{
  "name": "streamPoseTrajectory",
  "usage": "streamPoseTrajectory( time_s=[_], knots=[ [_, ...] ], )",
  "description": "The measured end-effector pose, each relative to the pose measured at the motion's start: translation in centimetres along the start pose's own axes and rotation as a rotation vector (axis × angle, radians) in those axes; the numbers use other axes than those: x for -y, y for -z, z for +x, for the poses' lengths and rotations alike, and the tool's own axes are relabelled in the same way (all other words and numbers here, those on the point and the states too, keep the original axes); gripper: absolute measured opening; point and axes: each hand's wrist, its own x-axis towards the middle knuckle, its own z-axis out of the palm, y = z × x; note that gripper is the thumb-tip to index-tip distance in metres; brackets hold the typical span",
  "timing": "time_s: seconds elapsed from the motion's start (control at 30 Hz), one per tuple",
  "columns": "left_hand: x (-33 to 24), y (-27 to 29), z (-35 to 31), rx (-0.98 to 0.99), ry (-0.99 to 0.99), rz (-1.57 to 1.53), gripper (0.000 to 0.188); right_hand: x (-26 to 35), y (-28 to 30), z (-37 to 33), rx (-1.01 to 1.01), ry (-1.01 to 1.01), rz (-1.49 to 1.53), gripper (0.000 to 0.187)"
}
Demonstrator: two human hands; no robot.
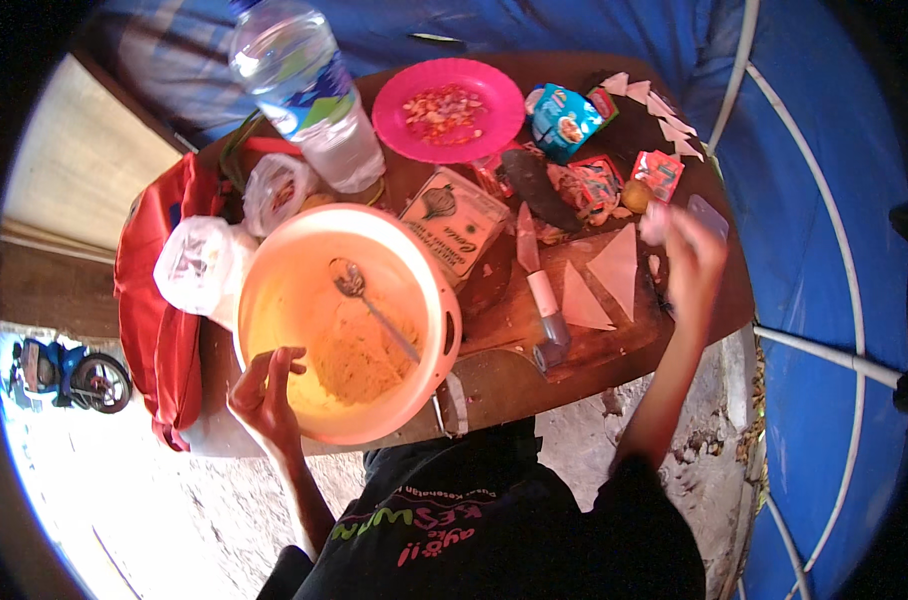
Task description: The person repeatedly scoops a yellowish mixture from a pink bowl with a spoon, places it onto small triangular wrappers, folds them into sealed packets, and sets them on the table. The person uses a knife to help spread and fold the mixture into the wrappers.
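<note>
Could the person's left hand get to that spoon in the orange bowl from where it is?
Probably yes. The left hand is at the rim of the orange bowl, and the spoon lies uncovered on the yellow mixture, with nothing between.

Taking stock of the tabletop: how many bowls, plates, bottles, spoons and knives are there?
Orange bowl: 1
Pink plate: 1
Clear water bottle: 1
Metal spoon: 1
Knife: 1
Total: 5

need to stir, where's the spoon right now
In the head view the spoon lies inside the orange bowl at left centre, its tip in the yellow mixture, just above the left hand.
</note>
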Motion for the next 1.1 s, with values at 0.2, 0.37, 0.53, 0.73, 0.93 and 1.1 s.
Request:
streamPoseTrajectory(
  time_s=[0.2, 0.37, 0.53, 0.73, 0.93, 1.1],
  knots=[
    [-0.4, 0.9, 0.2, -0.042, 0.041, -0.303, 0.03, 1.1, -4.0, -9.7, -0.039, -0.311, 0.19, 0.026],
    [2.2, 5.1, 0.3, -0.261, 0.031, -0.128, 0.027, 1.4, -4.0, -9.3, -0.069, -0.201, 0.183, 0.018],
    [6.5, 8.6, 0.2, -0.35, 0.165, -0.168, 0.03, 1.7, -4.4, -7.8, 0.017, -0.191, -0.212, 0.022],
    [8.5, 8.6, -0.7, -0.361, 0.27, -0.142, 0.031, 1.8, -5.2, -9.3, 0.128, -0.344, -0.548, 0.037],
    [8.4, 6.7, 0.0, -0.257, 0.203, -0.213, 0.025, 0.7, -5.6, -10.3, 0.057, -0.172, -0.475, 0.031],
    [8.6, 7.1, 0.7, -0.233, 0.157, -0.143, 0.023, 0.1, -5.5, -10.0, 0.026, -0.114, -0.425, 0.022]
  ],
)
